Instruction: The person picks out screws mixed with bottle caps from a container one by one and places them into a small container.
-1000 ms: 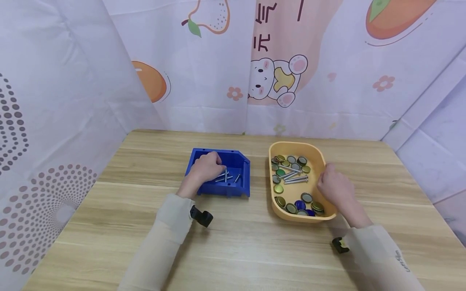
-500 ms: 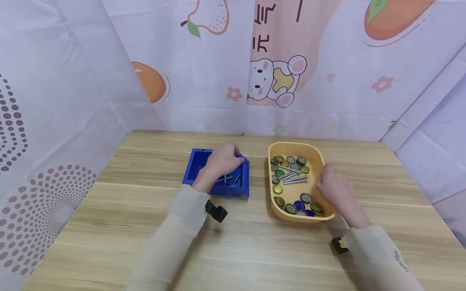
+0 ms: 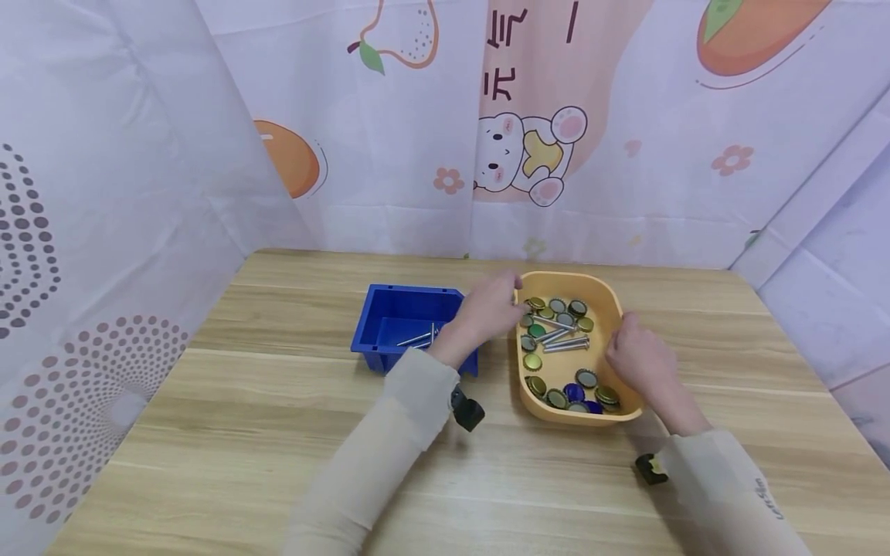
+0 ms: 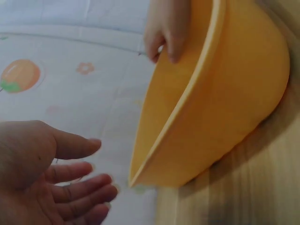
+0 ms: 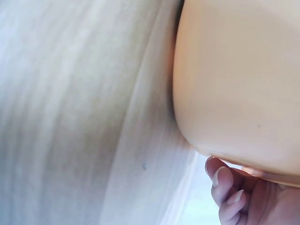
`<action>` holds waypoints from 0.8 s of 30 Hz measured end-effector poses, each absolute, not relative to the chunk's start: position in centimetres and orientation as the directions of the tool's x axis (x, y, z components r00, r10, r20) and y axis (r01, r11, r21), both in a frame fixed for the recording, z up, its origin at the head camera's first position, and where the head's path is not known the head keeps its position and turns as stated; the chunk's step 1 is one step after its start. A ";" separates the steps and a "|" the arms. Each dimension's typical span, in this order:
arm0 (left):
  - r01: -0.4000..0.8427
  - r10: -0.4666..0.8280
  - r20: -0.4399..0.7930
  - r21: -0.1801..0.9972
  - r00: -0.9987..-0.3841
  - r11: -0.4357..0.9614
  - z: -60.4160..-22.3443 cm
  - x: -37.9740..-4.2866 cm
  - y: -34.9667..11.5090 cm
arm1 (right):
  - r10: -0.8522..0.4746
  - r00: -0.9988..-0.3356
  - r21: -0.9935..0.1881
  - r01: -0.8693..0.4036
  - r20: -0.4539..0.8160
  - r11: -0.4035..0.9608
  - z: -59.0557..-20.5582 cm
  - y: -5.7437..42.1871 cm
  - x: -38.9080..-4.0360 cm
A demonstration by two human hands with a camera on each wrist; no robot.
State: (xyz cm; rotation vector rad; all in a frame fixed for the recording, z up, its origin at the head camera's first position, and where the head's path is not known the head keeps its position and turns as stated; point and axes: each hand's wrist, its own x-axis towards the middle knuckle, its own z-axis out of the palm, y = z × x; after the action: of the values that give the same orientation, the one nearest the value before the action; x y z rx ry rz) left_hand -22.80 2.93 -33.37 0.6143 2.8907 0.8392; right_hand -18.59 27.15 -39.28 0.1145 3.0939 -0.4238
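An orange-yellow plastic basin [image 3: 566,282] holds several bottle caps [image 3: 531,361] and several long screws [image 3: 566,344]. My right hand [image 3: 641,357] grips its right rim, the curled fingers [image 5: 222,180] showing against the rim in the right wrist view. Over the gap between the basin and a blue bin [image 3: 378,318] is my left hand [image 3: 489,310], near the basin's left rim. In the left wrist view its fingers are spread with nothing between them, apart from the basin wall [image 4: 229,89]. A few screws [image 3: 417,340] lie in the blue bin, whose right part is hidden by the left hand and forearm.
Both containers stand on a wood-grain table [image 3: 229,401]. Behind it hangs a white printed curtain [image 3: 389,154]. Small black devices [image 3: 467,409] are worn at both sleeve cuffs.
My left hand has moved right, from inside the blue bin across to the basin's left rim. The right hand and both containers have stayed in place.
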 end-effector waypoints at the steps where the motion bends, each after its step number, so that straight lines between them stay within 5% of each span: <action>1: 0.383 0.414 0.058 0.513 -0.908 0.768 -33.5 -22.7 3.4 | 0.070 -0.997 -0.266 0.075 -0.026 0.961 -39.3 27.1 -18.6; 24: 0.506 0.501 0.111 0.017 -0.858 0.863 -38.4 -21.1 10.1 | 0.065 -0.998 -0.254 0.062 0.003 0.965 -39.4 27.3 -18.6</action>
State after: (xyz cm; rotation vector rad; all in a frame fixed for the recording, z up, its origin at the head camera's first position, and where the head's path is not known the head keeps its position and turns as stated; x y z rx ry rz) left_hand -21.10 10.07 -38.43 0.8483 3.1312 0.0734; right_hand -18.62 27.26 -39.41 0.1016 3.1251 -0.4035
